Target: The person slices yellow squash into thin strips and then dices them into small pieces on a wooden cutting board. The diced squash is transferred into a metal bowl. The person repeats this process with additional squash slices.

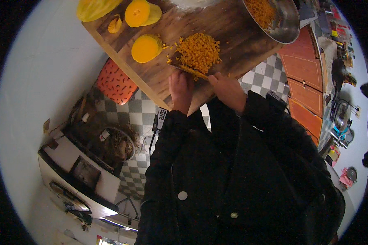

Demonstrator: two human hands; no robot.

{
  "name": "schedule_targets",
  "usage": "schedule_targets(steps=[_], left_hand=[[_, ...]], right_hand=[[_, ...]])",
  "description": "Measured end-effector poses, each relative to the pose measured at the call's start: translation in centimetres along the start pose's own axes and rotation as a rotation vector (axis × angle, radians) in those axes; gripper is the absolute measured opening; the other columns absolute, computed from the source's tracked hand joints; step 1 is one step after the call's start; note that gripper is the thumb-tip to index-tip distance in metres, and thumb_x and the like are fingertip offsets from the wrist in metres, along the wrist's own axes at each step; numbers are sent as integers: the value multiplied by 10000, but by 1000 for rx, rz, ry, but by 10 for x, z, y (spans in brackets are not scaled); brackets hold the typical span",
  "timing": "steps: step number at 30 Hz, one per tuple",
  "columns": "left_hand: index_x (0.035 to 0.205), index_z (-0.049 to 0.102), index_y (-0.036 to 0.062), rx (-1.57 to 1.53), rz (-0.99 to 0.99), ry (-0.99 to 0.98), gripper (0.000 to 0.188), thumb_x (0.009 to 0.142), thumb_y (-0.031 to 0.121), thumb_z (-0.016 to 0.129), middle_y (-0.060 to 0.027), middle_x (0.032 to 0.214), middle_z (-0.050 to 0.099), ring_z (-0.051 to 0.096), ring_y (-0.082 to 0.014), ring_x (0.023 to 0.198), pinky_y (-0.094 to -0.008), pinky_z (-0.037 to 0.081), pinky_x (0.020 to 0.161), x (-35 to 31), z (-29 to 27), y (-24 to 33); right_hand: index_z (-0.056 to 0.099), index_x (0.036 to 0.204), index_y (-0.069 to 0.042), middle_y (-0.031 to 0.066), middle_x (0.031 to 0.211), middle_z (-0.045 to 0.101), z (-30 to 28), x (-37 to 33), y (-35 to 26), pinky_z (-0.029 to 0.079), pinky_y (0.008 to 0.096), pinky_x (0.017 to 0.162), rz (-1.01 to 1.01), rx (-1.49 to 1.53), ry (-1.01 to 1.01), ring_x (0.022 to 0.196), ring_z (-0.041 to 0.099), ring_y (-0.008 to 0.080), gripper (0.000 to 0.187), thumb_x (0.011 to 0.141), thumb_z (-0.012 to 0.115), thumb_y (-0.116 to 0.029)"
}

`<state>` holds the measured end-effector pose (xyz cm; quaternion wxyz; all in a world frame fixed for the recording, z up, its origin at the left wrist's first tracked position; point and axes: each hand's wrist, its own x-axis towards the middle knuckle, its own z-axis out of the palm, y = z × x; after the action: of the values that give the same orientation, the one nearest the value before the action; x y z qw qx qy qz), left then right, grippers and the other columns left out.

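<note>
My right hand (229, 90) is closed around the handle of a knife (188, 70), whose blade points left across the near part of a wooden board (245, 53). Orange bits cling to the blade. Beside the blade, on its near side, lies my left hand (180, 86); its fingers stretch toward the blade, and their tips are partly hidden. Just beyond the knife is a heap of finely chopped orange squash (198, 51). A cut squash piece (146, 48) sits left of the heap, with another cut chunk (142, 13) farther back.
A metal bowl (288, 25) with orange bits stands at the far right of the board. A larger yellow squash piece (95, 9) and a small scrap (115, 25) lie far left. An orange-red patterned stool (116, 82) is below the board's left edge. Wooden cabinets (304, 77) line the right.
</note>
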<state>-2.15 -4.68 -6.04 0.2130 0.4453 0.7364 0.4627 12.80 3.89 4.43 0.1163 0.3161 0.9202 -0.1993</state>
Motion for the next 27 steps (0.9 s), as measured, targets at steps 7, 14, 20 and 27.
schedule_targets(steps=[7, 14, 20, 27], left_hand=[[973, 609, 55, 169, 183, 58, 191, 787, 52, 652, -134, 1047, 572, 524, -366, 928, -439, 451, 805, 0, -9, 6], [1038, 582, 17, -476, -244, 1, 302, 758, 90, 668, -165, 1075, 575, 529, -373, 955, -460, 453, 776, -5, 7, -10], [928, 594, 40, 194, 166, 12, 176, 764, 52, 658, -143, 999, 545, 513, -365, 922, -442, 453, 796, -4, -6, -3], [936, 598, 53, 109, 76, -11, 181, 764, 51, 656, -138, 1016, 551, 513, -363, 925, -443, 451, 801, -8, -1, -9]], right_hand=[[473, 1034, -47, 171, 953, 576, -2, 6, 4, 507, 505, 595, 40, 60, -62, 740, 628, 404, 192, 857, 513, -110], [480, 1025, -44, 170, 968, 574, 4, -1, -3, 509, 499, 600, -15, 18, -17, 760, 628, 397, 196, 845, 529, -102], [496, 1051, -51, 158, 1003, 574, 4, 1, 5, 495, 519, 634, -36, 10, -34, 759, 631, 371, 230, 845, 546, -142], [481, 945, -32, 169, 892, 572, 13, 0, -4, 488, 494, 627, -99, -56, 150, 775, 611, 391, 129, 833, 523, -81]])
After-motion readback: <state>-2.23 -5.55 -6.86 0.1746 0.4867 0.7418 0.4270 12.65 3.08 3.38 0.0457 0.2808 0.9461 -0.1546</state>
